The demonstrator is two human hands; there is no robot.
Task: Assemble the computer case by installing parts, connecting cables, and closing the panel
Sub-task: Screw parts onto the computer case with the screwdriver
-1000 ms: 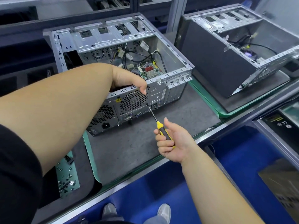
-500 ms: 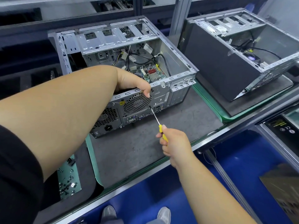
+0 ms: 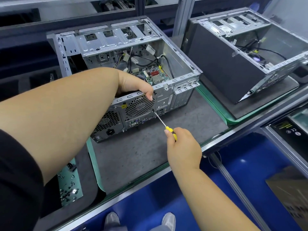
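The computer case point(image 3: 175, 67) lies open on the tabletop point(image 3: 141, 155), board and cables already fitted. Its rear rim is gripped by the left hand point(image 3: 135, 85); a screwdriver point(image 3: 162, 121), clasped in the right hand point(image 3: 183, 145), is set at a fan screw. The panel is not yet closed.

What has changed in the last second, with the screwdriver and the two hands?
The right hand slid forward along the yellow handle of the screwdriver, now gripping it nearer the shaft. The tip stays at the fan grille's lower right corner, and the left hand still grips the top rear edge of the computer case.
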